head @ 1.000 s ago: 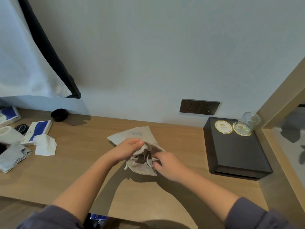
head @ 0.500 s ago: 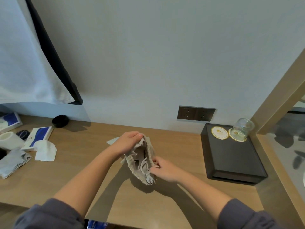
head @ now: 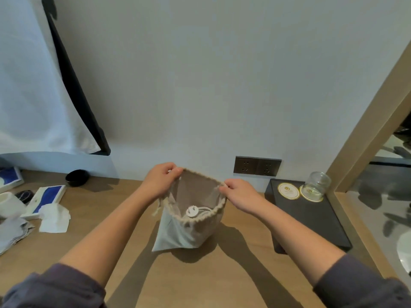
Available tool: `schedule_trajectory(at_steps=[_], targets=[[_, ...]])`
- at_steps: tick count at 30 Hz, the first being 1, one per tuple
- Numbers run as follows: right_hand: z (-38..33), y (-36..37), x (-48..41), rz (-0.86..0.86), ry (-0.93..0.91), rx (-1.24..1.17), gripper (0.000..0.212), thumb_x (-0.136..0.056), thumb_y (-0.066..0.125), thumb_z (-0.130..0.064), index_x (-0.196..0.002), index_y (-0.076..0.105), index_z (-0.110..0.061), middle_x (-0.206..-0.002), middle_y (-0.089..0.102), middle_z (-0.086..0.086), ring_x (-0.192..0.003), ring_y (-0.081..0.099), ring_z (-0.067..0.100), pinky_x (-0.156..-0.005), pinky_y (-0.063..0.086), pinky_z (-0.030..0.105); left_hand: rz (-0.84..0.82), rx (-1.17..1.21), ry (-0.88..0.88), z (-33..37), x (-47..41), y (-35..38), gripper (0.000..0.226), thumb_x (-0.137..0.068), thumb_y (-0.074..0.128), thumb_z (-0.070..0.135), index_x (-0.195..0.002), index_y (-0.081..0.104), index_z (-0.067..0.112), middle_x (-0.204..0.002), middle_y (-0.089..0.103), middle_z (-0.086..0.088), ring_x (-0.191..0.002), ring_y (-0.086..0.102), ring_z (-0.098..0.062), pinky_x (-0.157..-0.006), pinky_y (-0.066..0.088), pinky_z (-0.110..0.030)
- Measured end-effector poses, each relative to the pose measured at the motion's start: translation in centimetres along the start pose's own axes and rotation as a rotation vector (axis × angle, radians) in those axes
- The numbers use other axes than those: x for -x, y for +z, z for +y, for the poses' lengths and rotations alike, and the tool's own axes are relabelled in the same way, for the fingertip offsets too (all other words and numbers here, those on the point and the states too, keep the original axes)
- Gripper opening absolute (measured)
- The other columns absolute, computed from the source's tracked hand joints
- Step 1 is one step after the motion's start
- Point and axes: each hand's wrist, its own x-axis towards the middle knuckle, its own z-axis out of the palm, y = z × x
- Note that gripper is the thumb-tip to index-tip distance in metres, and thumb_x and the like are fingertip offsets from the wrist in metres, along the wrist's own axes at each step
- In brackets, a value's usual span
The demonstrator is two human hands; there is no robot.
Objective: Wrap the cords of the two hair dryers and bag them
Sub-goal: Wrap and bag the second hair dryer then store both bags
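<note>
A beige drawstring cloth bag (head: 189, 232) stands upright on the wooden desk (head: 200, 281), its mouth pulled wide. Inside it I see a white plug (head: 192, 211) and a bit of white cord; the hair dryer itself is hidden by the cloth. My left hand (head: 160, 180) pinches the bag's rim on the left. The right side of the rim is pinched by my right hand (head: 241, 193). A drawstring end hangs below my left hand.
A dark tray (head: 311, 221) with two round coasters and a tipped glass jar (head: 317, 185) lies at the right. A wall socket (head: 256, 166) sits behind the bag. At the left are a blue-white box (head: 47, 196), tissues, a grey cloth and a black bowl (head: 76, 177).
The bag lay bunched on the desk between both hands; now it stands upright with its mouth stretched open, my hands apart on its rim, and the white plug shows inside.
</note>
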Motion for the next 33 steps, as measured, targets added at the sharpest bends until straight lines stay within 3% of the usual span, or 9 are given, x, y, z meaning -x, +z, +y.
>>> schedule_trajectory(at_steps=[2,7,11,18,26,29,33], targets=[[-0.8,-0.8,0.1,0.039,-0.019,-0.032,0.038,-0.099,0.044,-0.024,-0.062,0.040,-0.015,-0.062,0.041,0.000,-0.059,0.039,0.015,-0.057,0.027,0.034,0.066,0.031,-0.063,0.3,-0.3,0.2,0.025,-0.092,0.053,0.025,-0.069,0.055,0.017,-0.069,0.056,-0.002,-0.064,0.050,-0.021,-0.053,0.037,-0.028],[-0.9,-1.2,0.5,0.105,0.035,-0.203,0.038,-0.092,0.048,-0.019,-0.058,0.031,-0.018,-0.055,0.030,-0.002,-0.053,0.033,0.016,-0.058,0.025,0.031,0.083,-0.045,-0.116,0.6,-0.2,2.0,0.020,-0.098,0.043,0.019,-0.081,0.053,0.015,-0.080,0.055,-0.002,-0.080,0.050,-0.023,-0.066,0.031,-0.030],[0.1,-1.4,1.3,0.133,0.094,-0.287,0.040,-0.091,0.049,-0.016,-0.053,0.037,-0.018,-0.046,0.033,-0.011,-0.048,0.033,0.012,-0.054,0.024,0.028,0.038,-0.112,0.020,0.1,0.3,2.9,0.023,-0.101,0.039,0.021,-0.082,0.049,0.016,-0.077,0.058,-0.006,-0.078,0.053,-0.027,-0.066,0.035,-0.033],[2.0,-1.5,2.1,0.159,0.192,-0.402,0.022,-0.086,0.049,-0.014,-0.065,0.047,-0.011,-0.056,0.036,0.003,-0.045,0.031,0.014,-0.050,0.024,0.028,-0.082,-0.460,0.271,0.5,0.8,1.9,0.023,-0.101,0.036,0.032,-0.086,0.050,0.022,-0.071,0.058,-0.001,-0.070,0.055,-0.025,-0.060,0.041,-0.036],[3.7,-2.7,1.6,0.187,0.238,-0.487,0.020,-0.088,0.049,-0.020,-0.070,0.052,-0.012,-0.056,0.032,0.001,-0.049,0.032,0.015,-0.054,0.025,0.033,-0.198,-0.739,0.332,0.4,0.7,-0.5,0.050,-0.100,0.035,0.044,-0.061,0.050,0.018,-0.055,0.051,0.004,-0.058,0.052,-0.017,-0.054,0.037,-0.030],[4.0,-2.9,1.4,0.197,0.258,-0.506,0.020,-0.089,0.050,-0.019,-0.070,0.052,-0.011,-0.056,0.033,0.001,-0.049,0.031,0.015,-0.051,0.024,0.031,-0.175,-0.622,0.291,-0.1,0.8,-0.5,0.049,-0.098,0.038,0.045,-0.058,0.046,0.018,-0.052,0.049,0.004,-0.053,0.048,-0.015,-0.052,0.035,-0.029],[4.7,-3.4,1.4,0.224,0.274,-0.587,0.016,-0.086,0.053,-0.019,-0.072,0.051,-0.011,-0.054,0.029,-0.001,-0.048,0.027,0.015,-0.050,0.024,0.029,-0.097,-0.181,0.119,-0.4,1.0,-0.2,0.030,-0.091,0.054,0.037,-0.067,0.053,0.018,-0.058,0.059,0.006,-0.057,0.053,-0.011,-0.055,0.039,-0.027]])
